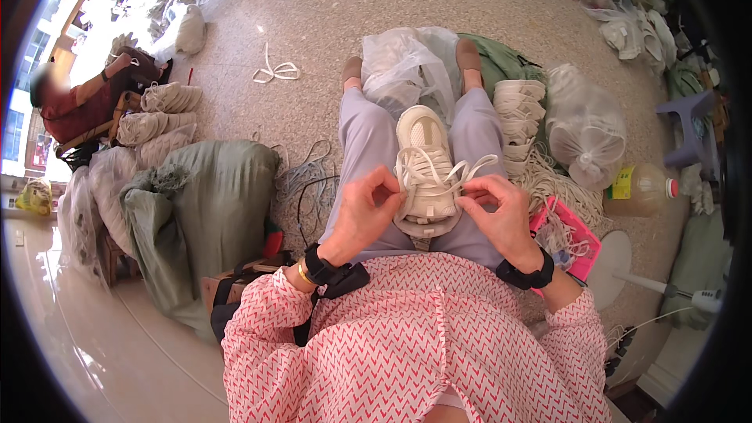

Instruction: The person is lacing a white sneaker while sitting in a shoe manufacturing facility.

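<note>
Cream-coloured sneaker (424,135) sits across the lavender trousers (366,137), long axis pointing toe-away from the wearer. Left hand (364,207) and right hand (501,211) flank its collar end, pretty much equally close, fingertips pinched on the white shoelace (424,164), most of the shoe lying between and ahead of them.

One head-worn fisheye looks steeply down from close above the lap (362,149).
</note>
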Available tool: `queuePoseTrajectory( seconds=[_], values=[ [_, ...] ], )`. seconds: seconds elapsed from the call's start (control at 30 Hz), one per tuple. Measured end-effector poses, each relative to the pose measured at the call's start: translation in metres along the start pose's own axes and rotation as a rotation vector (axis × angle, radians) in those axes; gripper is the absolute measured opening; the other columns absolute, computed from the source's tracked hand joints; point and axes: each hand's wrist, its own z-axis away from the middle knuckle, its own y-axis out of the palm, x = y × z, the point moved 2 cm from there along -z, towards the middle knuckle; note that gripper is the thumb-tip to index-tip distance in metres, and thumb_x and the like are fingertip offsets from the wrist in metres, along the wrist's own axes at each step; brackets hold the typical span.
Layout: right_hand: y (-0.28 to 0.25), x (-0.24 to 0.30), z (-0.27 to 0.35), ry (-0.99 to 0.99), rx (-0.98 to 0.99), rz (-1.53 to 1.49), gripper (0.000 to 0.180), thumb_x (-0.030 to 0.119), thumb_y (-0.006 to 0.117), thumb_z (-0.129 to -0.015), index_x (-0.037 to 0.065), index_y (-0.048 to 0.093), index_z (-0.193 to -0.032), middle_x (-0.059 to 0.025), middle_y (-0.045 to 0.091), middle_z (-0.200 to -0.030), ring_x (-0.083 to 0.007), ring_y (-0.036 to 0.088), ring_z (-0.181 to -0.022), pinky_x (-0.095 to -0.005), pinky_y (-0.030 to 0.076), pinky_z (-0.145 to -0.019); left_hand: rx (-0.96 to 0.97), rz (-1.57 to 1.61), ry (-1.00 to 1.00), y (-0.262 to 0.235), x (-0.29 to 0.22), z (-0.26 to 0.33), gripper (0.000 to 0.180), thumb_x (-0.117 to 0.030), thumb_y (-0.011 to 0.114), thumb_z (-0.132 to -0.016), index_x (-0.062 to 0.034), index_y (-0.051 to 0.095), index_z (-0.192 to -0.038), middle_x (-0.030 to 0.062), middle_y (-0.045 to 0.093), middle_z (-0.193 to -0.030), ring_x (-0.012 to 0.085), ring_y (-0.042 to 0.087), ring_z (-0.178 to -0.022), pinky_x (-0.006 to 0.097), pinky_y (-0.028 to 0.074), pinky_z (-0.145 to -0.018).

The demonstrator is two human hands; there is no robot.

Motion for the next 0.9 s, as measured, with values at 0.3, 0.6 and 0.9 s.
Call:
queuePoseTrajectory(
  seconds=[0.3,0.6,0.9],
  values=[
    [0.002,0.013,0.000,-0.159,0.001,0.195,0.020,0.002,0.076,-0.083,-0.002,0.071,-0.102,-0.0131,0.069,-0.095,-0.0249,0.072,-0.078,-0.0329,0.058,-0.072,-0.087,-0.170,0.044,0.004,-0.016,0.002,0.012,0.003,0.071,-0.087,0.0021,0.059,-0.087,0.0089,0.065,-0.077,0.0161,0.065,-0.068,0.030,0.051,-0.064],
    [0.009,0.008,0.002,-0.141,-0.022,0.264,0.016,-0.001,0.068,-0.085,-0.002,0.065,-0.101,-0.0152,0.069,-0.092,-0.0296,0.071,-0.078,-0.0395,0.058,-0.071,-0.090,-0.169,0.042,0.008,-0.013,0.003,0.008,0.000,0.066,-0.093,0.0017,0.058,-0.094,0.0112,0.064,-0.078,0.0167,0.064,-0.069,0.031,0.049,-0.064],
    [0.016,0.019,0.006,-0.353,0.066,0.583,0.013,0.000,0.068,-0.086,0.002,0.067,-0.099,-0.0131,0.065,-0.097,-0.0319,0.068,-0.088,-0.0415,0.055,-0.076,-0.120,-0.198,0.140,0.014,-0.008,0.006,0.010,0.000,0.066,-0.091,0.0021,0.056,-0.092,0.0146,0.060,-0.078,0.0235,0.059,-0.064,0.035,0.045,-0.059]
  ],
)
